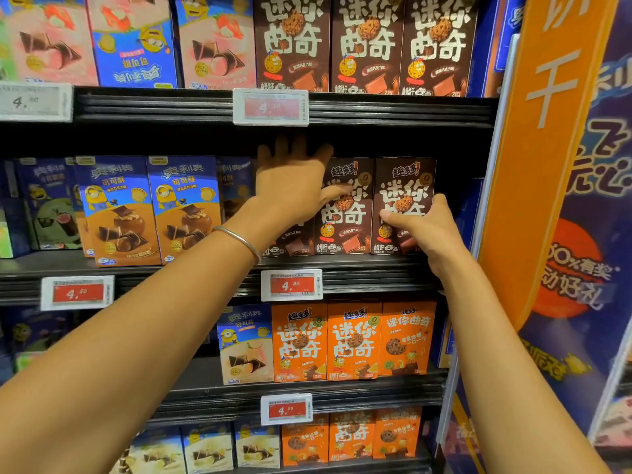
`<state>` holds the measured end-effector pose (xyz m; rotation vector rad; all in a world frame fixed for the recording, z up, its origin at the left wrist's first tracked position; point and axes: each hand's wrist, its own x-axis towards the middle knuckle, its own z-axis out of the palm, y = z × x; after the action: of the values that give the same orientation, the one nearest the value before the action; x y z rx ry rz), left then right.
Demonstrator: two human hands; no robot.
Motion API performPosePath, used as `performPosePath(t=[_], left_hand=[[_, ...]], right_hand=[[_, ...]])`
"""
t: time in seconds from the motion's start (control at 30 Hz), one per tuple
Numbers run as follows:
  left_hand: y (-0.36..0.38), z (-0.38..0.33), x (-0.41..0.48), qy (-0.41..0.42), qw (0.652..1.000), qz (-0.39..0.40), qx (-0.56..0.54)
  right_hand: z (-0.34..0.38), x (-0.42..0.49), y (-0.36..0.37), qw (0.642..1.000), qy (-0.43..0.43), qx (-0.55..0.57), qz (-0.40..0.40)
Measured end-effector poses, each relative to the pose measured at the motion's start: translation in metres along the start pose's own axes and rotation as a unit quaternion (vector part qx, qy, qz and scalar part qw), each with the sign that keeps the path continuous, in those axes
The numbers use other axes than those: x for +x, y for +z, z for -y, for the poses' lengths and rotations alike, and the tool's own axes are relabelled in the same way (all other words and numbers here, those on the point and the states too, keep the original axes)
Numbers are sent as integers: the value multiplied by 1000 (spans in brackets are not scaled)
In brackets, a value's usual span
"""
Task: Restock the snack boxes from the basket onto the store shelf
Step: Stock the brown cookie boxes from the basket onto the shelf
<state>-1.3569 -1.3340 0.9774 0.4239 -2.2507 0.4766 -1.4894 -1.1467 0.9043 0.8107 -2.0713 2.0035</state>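
Note:
Three dark brown cookie boxes stand in a row on the second shelf [359, 268]. My left hand [294, 186] lies over the leftmost brown box [290, 241], fingers reaching over its top and thumb stretched onto the middle brown box [345, 217]. My right hand [427, 230] grips the rightmost brown box [403, 186], thumb on its front and fingers round its right edge. The basket is out of view.
Blue and caramel wafer boxes [154, 213] stand left of the brown ones. More brown boxes [366, 42] fill the shelf above, orange boxes [352, 340] the shelf below. An orange sign panel [547, 148] flanks the right side. Price tags [290, 283] clip to the shelf edges.

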Motion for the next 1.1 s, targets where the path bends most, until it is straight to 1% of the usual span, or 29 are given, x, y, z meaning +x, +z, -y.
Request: performPosePath(t=[0.13,0.27,0.33,0.43,0.67,0.83,0.97,1.1], left_hand=[[-3,8,3,11,999,11,-30],[-5,11,4,6,998,41,-39],[-5,10,4,1,998,53,-36],[-5,8,5,-6,997,61,-36],[-1,6,7,1,999,39,-33],[-1,6,7,-8,999,37,-36],[-2,5,5,-16,998,37,-41],[-4,5,4,-17,999,31,-38]], right_hand=[[8,4,-2,999,17,33,23],[11,5,0,997,39,64,4],[12,5,-1,996,58,72,4],[12,6,-2,996,57,63,22],[7,11,-2,996,58,59,23],[6,17,-4,992,76,82,51],[6,18,-2,990,92,93,50],[5,18,0,991,90,88,36]])
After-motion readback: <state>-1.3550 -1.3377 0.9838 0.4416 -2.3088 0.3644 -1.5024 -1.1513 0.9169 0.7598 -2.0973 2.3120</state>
